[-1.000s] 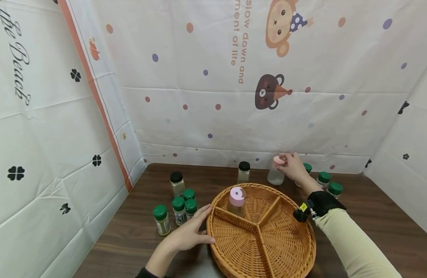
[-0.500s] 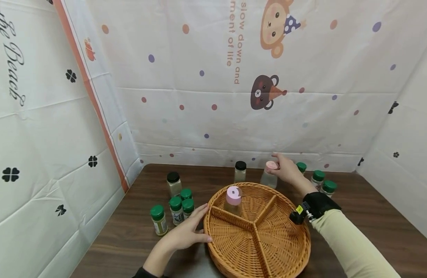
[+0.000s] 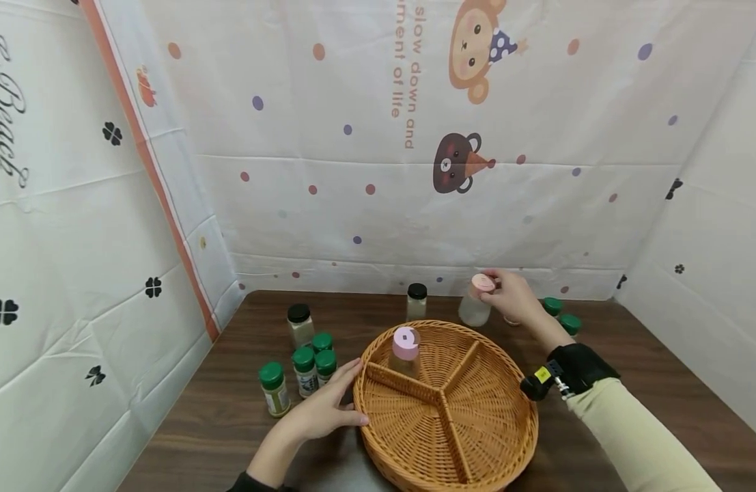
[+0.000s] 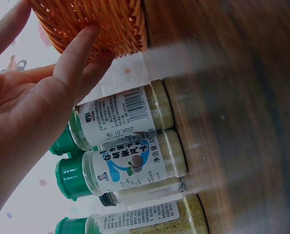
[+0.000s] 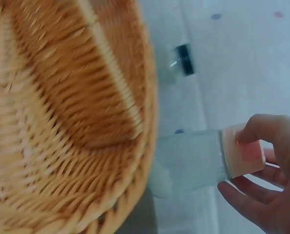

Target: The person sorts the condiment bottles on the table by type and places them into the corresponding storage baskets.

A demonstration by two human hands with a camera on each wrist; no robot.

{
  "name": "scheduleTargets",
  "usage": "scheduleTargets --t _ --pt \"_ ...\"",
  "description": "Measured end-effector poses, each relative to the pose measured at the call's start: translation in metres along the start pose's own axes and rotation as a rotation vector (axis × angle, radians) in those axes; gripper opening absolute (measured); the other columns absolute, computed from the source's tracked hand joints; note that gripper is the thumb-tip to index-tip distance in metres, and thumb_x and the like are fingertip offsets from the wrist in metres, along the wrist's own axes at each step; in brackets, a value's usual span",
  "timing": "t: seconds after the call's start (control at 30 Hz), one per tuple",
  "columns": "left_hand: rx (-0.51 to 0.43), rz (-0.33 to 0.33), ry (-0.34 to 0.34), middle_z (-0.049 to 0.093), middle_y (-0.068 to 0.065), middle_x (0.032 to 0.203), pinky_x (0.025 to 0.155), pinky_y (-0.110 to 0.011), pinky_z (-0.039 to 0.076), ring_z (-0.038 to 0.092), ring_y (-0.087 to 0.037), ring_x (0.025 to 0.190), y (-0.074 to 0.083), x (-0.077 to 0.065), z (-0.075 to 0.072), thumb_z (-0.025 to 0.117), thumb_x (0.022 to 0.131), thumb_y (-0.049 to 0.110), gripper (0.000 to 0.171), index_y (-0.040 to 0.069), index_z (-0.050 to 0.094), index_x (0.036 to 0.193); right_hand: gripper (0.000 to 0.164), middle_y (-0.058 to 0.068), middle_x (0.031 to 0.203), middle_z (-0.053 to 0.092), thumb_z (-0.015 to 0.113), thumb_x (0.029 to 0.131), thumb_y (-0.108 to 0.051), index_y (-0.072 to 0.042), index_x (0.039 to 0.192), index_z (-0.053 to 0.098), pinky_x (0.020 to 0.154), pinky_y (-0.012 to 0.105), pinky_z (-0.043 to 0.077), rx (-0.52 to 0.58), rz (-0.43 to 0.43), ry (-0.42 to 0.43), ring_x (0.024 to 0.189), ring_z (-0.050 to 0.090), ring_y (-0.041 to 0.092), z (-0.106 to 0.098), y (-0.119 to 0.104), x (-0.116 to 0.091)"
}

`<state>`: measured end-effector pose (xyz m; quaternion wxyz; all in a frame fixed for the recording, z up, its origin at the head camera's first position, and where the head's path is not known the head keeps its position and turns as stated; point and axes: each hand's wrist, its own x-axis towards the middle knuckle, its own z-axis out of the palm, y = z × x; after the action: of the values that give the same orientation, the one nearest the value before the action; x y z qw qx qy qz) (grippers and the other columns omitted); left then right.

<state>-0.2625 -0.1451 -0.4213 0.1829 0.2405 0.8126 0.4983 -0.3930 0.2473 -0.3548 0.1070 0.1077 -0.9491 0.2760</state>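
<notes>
Pink-capped bottle (image 3: 474,313), smooth, see-through and rounded, is in the right hand (image 3: 514,298), whose grip pinches the cap (image 3: 483,283) between thumb and fingers. It is just behind the basket (image 3: 408,424); whether its base touches the counter (image 3: 193,444) I cannot tell. That basket is round and shallow, of honey-brown wicker, with a braided rim and three dividers meeting at the middle. In its rear compartment stands a purple-capped bottle (image 3: 405,345), also see-through. The left hand (image 3: 322,408) rests spread fingers against the basket's left side. Beside that hand cluster four green-capped jars (image 3: 274,391), labelled and cylindrical, with a black-capped jar (image 3: 301,329) just behind; a second black-capped jar (image 3: 416,305) stands behind the basket. Two more green lids (image 3: 552,305) show past the right forearm (image 3: 546,330). Dark, streaky wood grain covers the counter, backed by creased white cloth (image 3: 279,219) printed with dots and animal faces.
</notes>
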Motion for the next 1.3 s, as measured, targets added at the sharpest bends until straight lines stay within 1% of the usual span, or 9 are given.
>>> scheduleTargets --t 0.17,0.27,0.4,0.5,0.63,0.83,0.97,1.1,1.3 --pt "0.006 0.006 0.000 0.005 -0.024 0.166 0.108 -0.055 0.045 0.010 -0.050 0.151 -0.002 0.001 0.000 0.072 0.093 0.019 0.089 -0.001 0.016 0.159 0.055 0.028 0.140 0.052 0.065 0.094 -0.009 0.003 0.144 0.047 0.089 0.055 0.055 0.062 -0.072 0.026 0.124 0.055 0.047 -0.013 -0.015 -0.008" --pt "0.007 0.014 -0.001 0.005 -0.025 0.166 0.108 -0.055 0.045 0.010 -0.051 0.150 -0.002 0.002 0.001 0.072 0.093 0.019 0.089 -0.001 0.015 0.158 0.054 0.026 0.141 0.052 0.066 0.094 -0.010 0.001 0.144 0.048 0.089 0.055 0.055 0.083 -0.104 0.010 0.125 0.054 0.047 -0.019 -0.026 -0.012" --pt "0.012 0.010 -0.001 0.005 -0.025 0.166 0.108 -0.055 0.045 0.010 -0.051 0.150 -0.002 0.001 0.001 0.071 0.093 0.019 0.089 -0.001 0.015 0.159 0.052 0.024 0.140 0.054 0.066 0.094 -0.009 -0.002 0.143 0.049 0.089 0.053 0.056 0.116 -0.154 -0.053 0.126 0.054 0.045 -0.023 -0.038 -0.017" --pt "0.012 0.007 -0.003 0.004 -0.024 0.166 0.109 -0.056 0.044 0.010 -0.050 0.151 -0.002 0.000 0.000 0.071 0.093 0.019 0.089 -0.001 0.014 0.159 0.050 0.024 0.137 0.056 0.067 0.093 -0.005 -0.001 0.140 0.051 0.089 0.050 0.057 0.149 -0.229 -0.116 0.125 0.055 0.045 -0.022 -0.042 -0.019" --pt "0.016 0.013 -0.003 0.004 -0.024 0.166 0.109 -0.058 0.042 0.008 -0.051 0.150 -0.002 0.000 0.000 0.071 0.093 0.019 0.089 -0.001 0.014 0.159 0.050 0.021 0.132 0.059 0.067 0.090 0.002 0.001 0.138 0.053 0.091 0.042 0.057 0.182 -0.314 -0.220 0.120 0.058 0.039 -0.015 -0.045 -0.023" --pt "0.013 0.012 -0.006 0.003 -0.023 0.166 0.110 -0.058 0.041 0.008 -0.050 0.151 -0.002 0.002 0.001 0.071 0.093 0.019 0.089 -0.001 0.014 0.159 0.049 0.015 0.130 0.060 0.062 0.087 0.008 -0.004 0.134 0.055 0.094 0.037 0.052 0.192 -0.336 -0.390 0.117 0.058 0.027 -0.001 -0.058 -0.031" --pt "-0.004 0.008 -0.011 0.002 -0.023 0.167 0.110 -0.057 0.042 0.009 -0.049 0.151 -0.003 0.004 0.002 0.071 0.093 0.018 0.089 0.000 0.013 0.159 0.051 0.012 0.128 0.061 0.058 0.084 0.012 -0.005 0.132 0.057 0.088 0.035 0.050 0.166 -0.372 -0.467 0.111 0.057 0.023 0.012 -0.062 -0.031" --pt "-0.012 0.007 -0.016 0.002 -0.023 0.167 0.110 -0.057 0.042 0.009 -0.048 0.151 -0.004 0.004 0.002 0.071 0.093 0.018 0.089 0.000 0.013 0.159 0.047 0.011 0.130 0.061 0.058 0.088 0.010 -0.007 0.132 0.058 0.086 0.031 0.048 0.109 -0.405 -0.475 0.112 0.057 0.021 0.023 -0.062 -0.031" --pt "-0.002 0.013 -0.012 0.002 -0.023 0.167 0.111 -0.058 0.041 0.007 -0.049 0.151 -0.003 0.004 0.002 0.071 0.093 0.019 0.090 0.000 0.013 0.159 0.046 0.014 0.138 0.054 0.064 0.092 -0.002 -0.009 0.137 0.056 0.088 0.035 0.047 0.122 -0.380 -0.472 0.115 0.054 0.024 0.029 -0.066 -0.035"
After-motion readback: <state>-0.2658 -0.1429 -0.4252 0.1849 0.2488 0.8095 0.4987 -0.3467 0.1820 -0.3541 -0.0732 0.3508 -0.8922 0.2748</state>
